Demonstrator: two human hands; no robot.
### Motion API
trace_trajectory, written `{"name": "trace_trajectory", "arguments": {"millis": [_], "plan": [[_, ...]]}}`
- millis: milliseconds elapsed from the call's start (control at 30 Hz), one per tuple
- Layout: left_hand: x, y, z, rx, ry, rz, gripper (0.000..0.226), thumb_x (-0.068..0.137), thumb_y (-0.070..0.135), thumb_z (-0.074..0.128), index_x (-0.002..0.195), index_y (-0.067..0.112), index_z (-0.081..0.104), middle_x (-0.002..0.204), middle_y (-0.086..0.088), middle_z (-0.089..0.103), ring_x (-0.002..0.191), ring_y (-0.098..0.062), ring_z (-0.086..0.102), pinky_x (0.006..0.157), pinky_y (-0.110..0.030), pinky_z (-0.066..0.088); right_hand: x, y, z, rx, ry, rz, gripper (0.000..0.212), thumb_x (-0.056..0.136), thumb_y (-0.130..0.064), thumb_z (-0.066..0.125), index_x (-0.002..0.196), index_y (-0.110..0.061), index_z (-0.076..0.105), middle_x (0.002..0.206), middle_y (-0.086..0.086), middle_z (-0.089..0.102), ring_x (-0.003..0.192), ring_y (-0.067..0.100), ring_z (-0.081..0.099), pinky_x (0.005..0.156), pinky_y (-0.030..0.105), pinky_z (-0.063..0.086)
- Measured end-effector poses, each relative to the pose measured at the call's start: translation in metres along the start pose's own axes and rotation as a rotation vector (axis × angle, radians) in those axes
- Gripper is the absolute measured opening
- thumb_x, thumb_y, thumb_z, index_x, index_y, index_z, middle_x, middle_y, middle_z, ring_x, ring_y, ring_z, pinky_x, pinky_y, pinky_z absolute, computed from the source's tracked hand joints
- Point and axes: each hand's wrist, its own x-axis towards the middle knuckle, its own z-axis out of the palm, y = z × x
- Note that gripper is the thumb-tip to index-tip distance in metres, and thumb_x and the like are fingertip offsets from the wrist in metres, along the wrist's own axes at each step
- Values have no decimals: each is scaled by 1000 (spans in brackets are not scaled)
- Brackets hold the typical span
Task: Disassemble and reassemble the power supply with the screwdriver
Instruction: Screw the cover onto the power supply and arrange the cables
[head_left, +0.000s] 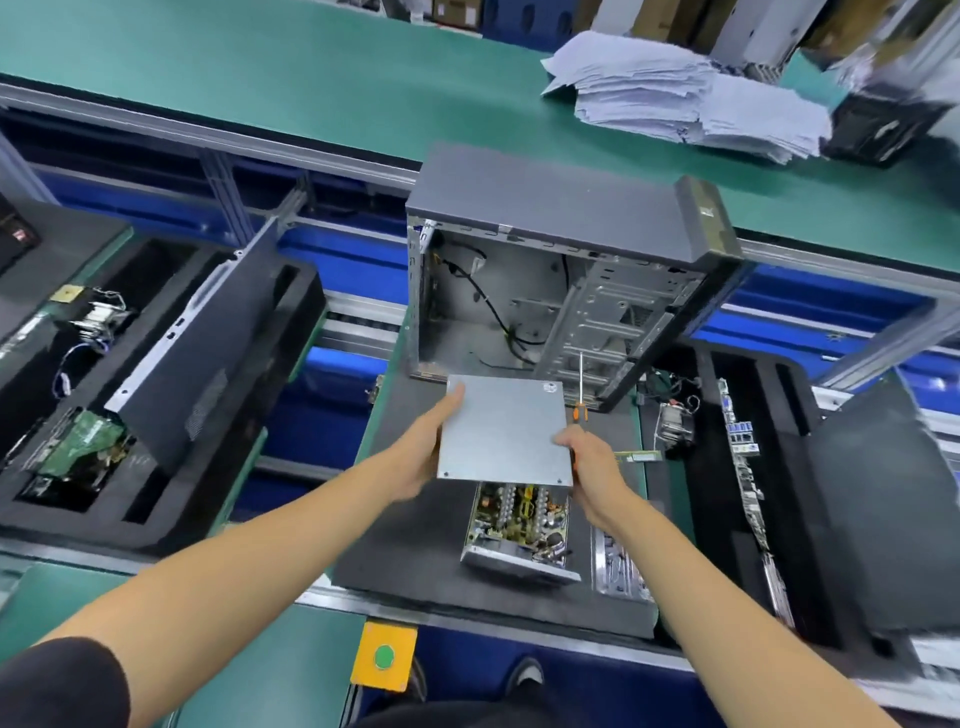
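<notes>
Black foam mat (415, 545) under my open power supply (519, 525), boards showing inside; left hand (423, 452) and right hand (589, 467) both grip its cover (501, 431), right also holding the screwdriver (580, 395).

— What carries the work?
— A black foam pad (415, 530) at lower centre. On it stand an open computer case (519, 291) and the opened power supply base (519, 525), circuit board exposed.
— And behind?
— A green bench (260, 67) across the top of the frame, with a stack of white papers (691, 93) at upper right.
— To the left?
— Another black foam tray (218, 332), holding a dark side panel (202, 358) and a green circuit board (85, 441).
</notes>
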Motion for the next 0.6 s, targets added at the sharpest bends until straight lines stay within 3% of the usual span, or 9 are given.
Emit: {"name": "trace_trajectory", "arguments": {"millis": [100,233,367,467,600], "plan": [[4,-23,11,66,47,-57,71,75,64,73,130,19,64,119,-2,74,109,-21,71,99,-39,52,-7,18,-19,-88,13,-5,23,64,-40,67,73,-22,56,67,-5,53,62,15,47,61,32,36],[8,-41,26,145,143,-56,76,72,63,70,130,14,62,121,-6,73,113,-27,69,109,-47,47,-17,39,-40,-153,35,0,19,69,-44,67,72,-26,61,71,-13,59,71,18,49,71,37,38],[8,-55,37,234,225,-24,74,76,64,68,130,13,60,122,-6,71,111,-26,68,106,-48,49,-25,48,-50,-195,64,-8,21,67,-47,67,75,-27,69,96,0,69,94,28,60,92,49,47],[8,-62,42,248,295,11,46,90,51,68,117,14,63,116,-6,73,104,-24,71,100,-46,54,-31,50,-52,-209,61,-8,25,62,-50,66,69,-26,63,96,-2,66,94,24,56,88,44,42],[6,-63,48,308,333,53,44,93,48,66,120,14,60,117,-5,70,106,-23,68,98,-43,53,-31,51,-57,-174,65,47,20,59,-45,68,63,-27,63,88,1,60,87,27,51,81,44,38]]}}
